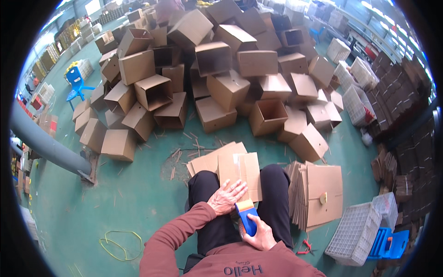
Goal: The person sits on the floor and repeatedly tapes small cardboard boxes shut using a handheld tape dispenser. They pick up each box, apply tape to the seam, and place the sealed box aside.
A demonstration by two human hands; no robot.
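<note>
A cardboard box [254,166] rests between my knees, with a strip of clear packing tape [237,164] along its seam. My left hand [226,197] lies spread on this box, fingers over the seam, holding nothing. In my right hand [259,233] is a blue tape dispenser [247,221] with an orange-yellow front, close to the box's near edge and just right of my left hand. Another piece of flat cardboard [207,159] lies behind the box, partly hidden by my left knee.
A large heap of open cardboard boxes [221,90] rises ahead. Flattened cartons [323,194] stand stacked at my right, near red-handled pliers [305,247] and a white plastic crate [354,232]. A grey pole [52,138] slants at left; a yellow strap [121,246] lies on the floor.
</note>
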